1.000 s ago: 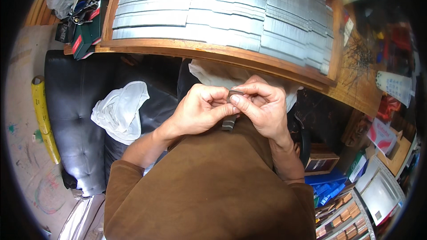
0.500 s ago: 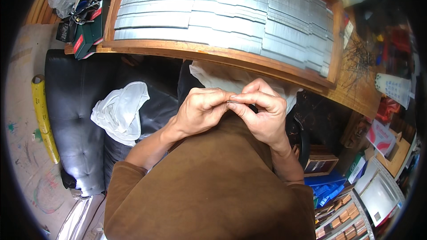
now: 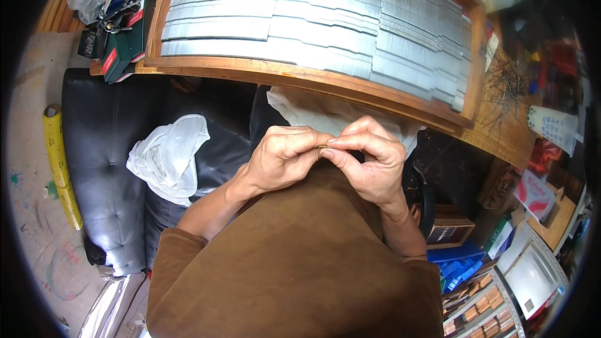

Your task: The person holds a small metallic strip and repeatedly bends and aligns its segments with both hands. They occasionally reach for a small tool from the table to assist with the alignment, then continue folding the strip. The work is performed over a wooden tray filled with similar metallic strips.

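My left hand [image 3: 285,155] and my right hand [image 3: 370,158] meet fingertip to fingertip in front of my chest. Both are closed in a pinch. Between thumbs and index fingers a tiny thin yellowish piece [image 3: 323,147] just shows; its kind is too small to make out. Beyond my hands lies a wooden tray [image 3: 263,67] filled with overlapping rows of flat grey metal strips [image 3: 325,19]. A white cloth [image 3: 344,105] hangs or lies below the tray's near edge, just past my fingers.
On the left, a crumpled white plastic bag [image 3: 169,156] rests on a black padded seat [image 3: 103,169], with a yellow roll [image 3: 59,169] beside it. Dark green boxes [image 3: 119,56] stand at the tray's left. Thin dark pins [image 3: 504,87] lie scattered right of it, near a cup [image 3: 552,126].
My hands stay pinched together at nearly the same place. The fingertips have shifted slightly, and the small piece between them now shows a yellowish edge.
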{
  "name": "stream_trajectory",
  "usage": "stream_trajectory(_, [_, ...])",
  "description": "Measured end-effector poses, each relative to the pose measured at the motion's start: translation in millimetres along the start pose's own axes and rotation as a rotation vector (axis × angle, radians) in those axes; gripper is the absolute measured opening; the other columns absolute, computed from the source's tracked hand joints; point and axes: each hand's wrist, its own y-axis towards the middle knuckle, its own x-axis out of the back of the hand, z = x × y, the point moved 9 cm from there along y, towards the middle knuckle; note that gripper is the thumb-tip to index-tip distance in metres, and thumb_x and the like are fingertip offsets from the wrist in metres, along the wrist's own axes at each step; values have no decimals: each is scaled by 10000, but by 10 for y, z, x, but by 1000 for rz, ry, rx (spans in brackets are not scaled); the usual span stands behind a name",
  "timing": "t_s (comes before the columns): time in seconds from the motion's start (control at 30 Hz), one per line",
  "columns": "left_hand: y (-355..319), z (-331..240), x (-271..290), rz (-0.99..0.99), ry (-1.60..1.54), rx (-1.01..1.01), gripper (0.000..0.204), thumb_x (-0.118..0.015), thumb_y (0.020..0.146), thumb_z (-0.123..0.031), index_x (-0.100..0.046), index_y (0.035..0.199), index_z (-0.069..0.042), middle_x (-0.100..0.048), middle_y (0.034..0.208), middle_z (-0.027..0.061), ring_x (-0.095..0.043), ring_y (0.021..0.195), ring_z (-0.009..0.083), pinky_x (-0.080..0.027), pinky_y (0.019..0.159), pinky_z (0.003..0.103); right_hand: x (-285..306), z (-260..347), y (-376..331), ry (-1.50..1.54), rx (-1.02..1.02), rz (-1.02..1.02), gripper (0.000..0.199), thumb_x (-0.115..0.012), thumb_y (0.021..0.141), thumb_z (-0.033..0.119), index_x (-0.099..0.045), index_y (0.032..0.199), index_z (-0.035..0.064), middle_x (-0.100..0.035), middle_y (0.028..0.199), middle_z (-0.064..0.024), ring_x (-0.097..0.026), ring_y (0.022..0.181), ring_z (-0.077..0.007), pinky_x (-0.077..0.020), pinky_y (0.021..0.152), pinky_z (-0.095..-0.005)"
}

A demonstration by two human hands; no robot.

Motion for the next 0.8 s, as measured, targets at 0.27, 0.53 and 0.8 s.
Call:
stream_trajectory(0.27, [-13, 15, -11, 5, -7, 9, 216, -755, 840, 48, -734, 1055, 41, -742, 849, 176, -745, 755, 305, -580, 647, 342, -4, -8, -2, 0, 28, 21, 195, -876, 749, -59, -763, 896, 2, -671, 823, -68, -610, 726, -116, -469, 604, -242])
stream_trajectory(0.53, [-123, 250, -160, 89, -511, 481, 122, -727, 963, -65, -741, 1023, 40, -776, 910, 125, -759, 824, 159, -580, 669, 261, -69, -306, -23, 401, -405, 76, 124, -755, 895, -35, -722, 1012, -63, -686, 857, -56, -656, 749, -93, -528, 639, -220])
stream_trajectory(0.8, [-198, 304, -224, 157, -698, 830, 149, -718, 984, -114, -726, 1036, 25, -771, 948, 99, -757, 862, 152, -592, 678, 240, -135, -565, -134, 611, -643, 150, 191, -685, 951, -30, -657, 1129, -91, -706, 898, -93, -682, 713, -98, -583, 629, -231])
